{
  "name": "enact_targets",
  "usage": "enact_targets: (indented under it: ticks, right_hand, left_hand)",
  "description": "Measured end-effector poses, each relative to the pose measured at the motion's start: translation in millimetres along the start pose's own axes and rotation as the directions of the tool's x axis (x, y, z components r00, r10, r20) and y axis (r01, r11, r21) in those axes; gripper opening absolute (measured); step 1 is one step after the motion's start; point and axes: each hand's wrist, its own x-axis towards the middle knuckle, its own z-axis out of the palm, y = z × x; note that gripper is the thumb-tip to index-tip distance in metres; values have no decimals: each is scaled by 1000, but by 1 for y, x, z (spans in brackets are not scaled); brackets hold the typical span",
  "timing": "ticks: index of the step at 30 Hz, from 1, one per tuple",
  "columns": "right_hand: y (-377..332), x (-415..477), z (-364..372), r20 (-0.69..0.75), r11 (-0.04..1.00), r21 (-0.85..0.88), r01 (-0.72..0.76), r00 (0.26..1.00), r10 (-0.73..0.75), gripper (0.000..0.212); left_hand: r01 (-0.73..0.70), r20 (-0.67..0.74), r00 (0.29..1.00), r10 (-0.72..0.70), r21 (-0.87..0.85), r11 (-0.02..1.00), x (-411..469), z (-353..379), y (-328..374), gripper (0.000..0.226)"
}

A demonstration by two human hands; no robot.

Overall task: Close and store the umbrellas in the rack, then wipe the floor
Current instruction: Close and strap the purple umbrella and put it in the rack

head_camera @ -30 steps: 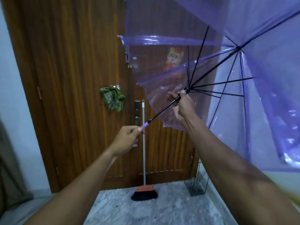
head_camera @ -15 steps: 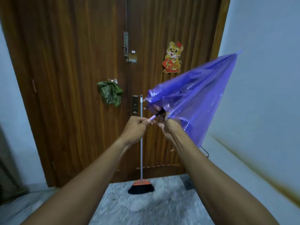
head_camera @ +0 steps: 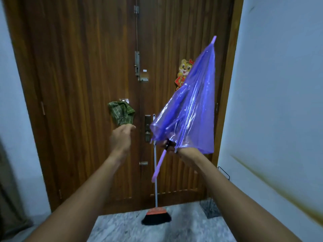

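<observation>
Head view: the purple umbrella (head_camera: 188,109) is folded down, ribs in, but its canopy hangs loose and unwrapped. It is not in the rack yet. The wire rack (head_camera: 212,205) stands on the floor (head_camera: 122,227) by the right wall, low and well apart from the umbrella. My right forearm hides part of it, so I can't say for sure what it holds. No other umbrella is in view. Floor wiping is not started, as I judge it. The green cloth (head_camera: 121,113) hangs on the door (head_camera: 78,84) handle and the broom (head_camera: 155,213) leans upright against the door. So roughly: closing done for this one, storing and wiping left.

My right hand (head_camera: 170,145) is clamped round the umbrella shaft right at the canopy hem, fingers curled on it. The umbrella tilts tip up and to the right, and its purple handle (head_camera: 158,169) sticks out below my fist, down and to the left.

My left hand (head_camera: 120,138) holds nothing, fingers loose and apart. It is off the umbrella, to its left, just under the green cloth. Whether it touches the cloth is unclear, as the edge is blurred.
</observation>
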Motion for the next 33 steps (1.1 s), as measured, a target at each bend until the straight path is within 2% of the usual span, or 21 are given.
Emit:
enact_targets:
  ticks: [1, 3, 5, 7, 9, 11, 12, 14, 17, 19, 20, 21, 22, 23, 25, 26, 28, 29, 31, 32, 33]
  right_hand:
    - [4, -4, 2, 41, 992, -41, 122, 992, -120, 25]
    - [14, -7, 3, 122, 938, -212, 274, 960, -252, 19]
    - [26, -1, 6, 208, 876, -316, 364, 928, -310, 12]
    - [33, -3, 13, 264, 845, -369, 386, 916, -304, 11]
    - [30, -17, 20, 308, 870, -360, 336, 923, -229, 15]
    - [24, -28, 26, 292, 921, -314, 231, 947, -138, 18]
    - [21, -32, 26, 338, 928, -321, 190, 938, -76, 21]
    - [8, -44, 17, 451, 906, -384, 177, 893, 17, 27]
    - [-25, -67, -15, 581, 816, -503, 285, 810, 75, 35]
    - [-54, -77, -35, 490, 856, -417, 305, 869, -72, 24]
    - [-65, -73, -43, 329, 883, -343, 322, 921, -208, 23]
    - [-76, -66, -49, 121, 877, -327, 351, 936, -330, 23]
    - [-83, -57, -55, -29, 860, -350, 372, 913, -407, 29]
    - [-90, -50, -55, -84, 849, -373, 375, 897, -434, 45]
    - [-91, -38, -47, 6, 911, -186, 369, 927, -374, 71]
    - [-87, -33, -39, 68, 931, -74, 357, 933, -353, 71]
    - [-81, -34, -15, 121, 916, 45, 399, 908, -402, 51]
    - [-78, -36, -4, 97, 901, 89, 426, 896, -433, 40]
    - [-77, -36, 11, -32, 865, 136, 482, 875, -483, 31]
    - [-78, -36, 15, -97, 853, 128, 506, 862, -497, 31]
    - [-79, -35, 15, -158, 852, 87, 517, 851, -501, 35]
  left_hand:
    - [5, 15, 1000, -4, -46, 999, 7, 1, 8, 51]
    - [68, 178, 983, -46, -117, 991, 17, 12, 28, 84]
    - [229, 394, 906, -153, -155, 961, 17, 25, 48, 108]
    - [290, 509, 843, -172, -162, 943, 10, 34, 60, 89]
    - [316, 384, 897, -219, -209, 926, 3, 44, 65, 63]
    - [274, 189, 954, -231, -249, 929, -2, 49, 61, 55]
    - [231, 141, 970, -200, -256, 939, -1, 50, 60, 53]
    - [187, 136, 978, -156, -253, 949, 1, 47, 61, 48]
    - [146, 159, 981, -112, -219, 965, 9, 32, 64, 39]
    - [91, 205, 978, -49, -203, 975, 9, 24, 67, 28]
    - [69, 244, 970, -18, -202, 977, 8, 22, 68, 28]
    - [59, 296, 955, 5, -208, 976, 4, 20, 72, 31]
    - [51, 346, 938, 25, -208, 977, 0, 21, 75, 35]
    - [50, 404, 914, 45, -220, 974, -6, 23, 80, 38]
    - [97, 518, 853, 54, -260, 961, -18, 31, 90, 45]
    - [129, 581, 811, 59, -275, 953, -24, 35, 94, 45]
    - [186, 648, 760, 53, -295, 937, -40, 43, 103, 33]
    - [208, 641, 764, 67, -344, 916, -43, 48, 103, 28]
    - [202, 542, 827, 150, -534, 821, -42, 56, 104, 43]
    - [211, 494, 855, 156, -608, 766, -36, 59, 102, 35]
    - [210, 490, 851, 188, -646, 734, -38, 58, 105, 21]
